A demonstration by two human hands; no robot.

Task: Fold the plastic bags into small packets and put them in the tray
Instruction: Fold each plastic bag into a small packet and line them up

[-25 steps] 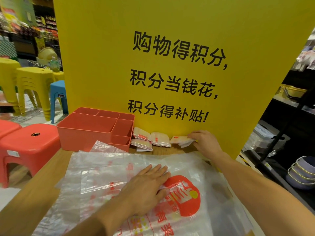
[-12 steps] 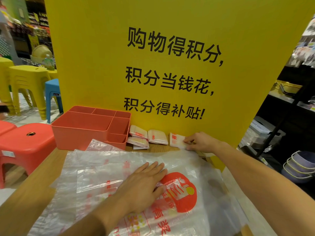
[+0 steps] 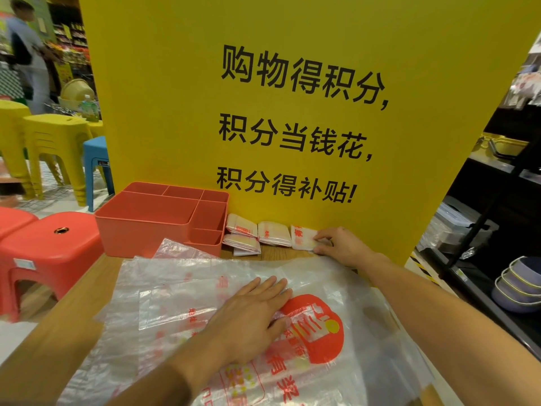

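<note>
Right hand [image 3: 339,244] pinches a folded packet [image 3: 303,237] against the yellow board [image 3: 292,24].
Left hand [image 3: 248,320] lies flat, fingers straight, on the spread bags [image 3: 181,288] on the tabletop [image 3: 58,326]. Other packets [image 3: 273,232] lie between the held one and the tray [image 3: 140,227].

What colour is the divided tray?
The tray is plain coral red; head view shows it best.

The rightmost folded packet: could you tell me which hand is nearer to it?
Right. The right hand pinches the packet at its edge; the left hand lies flat on the unfolded bag.
</note>
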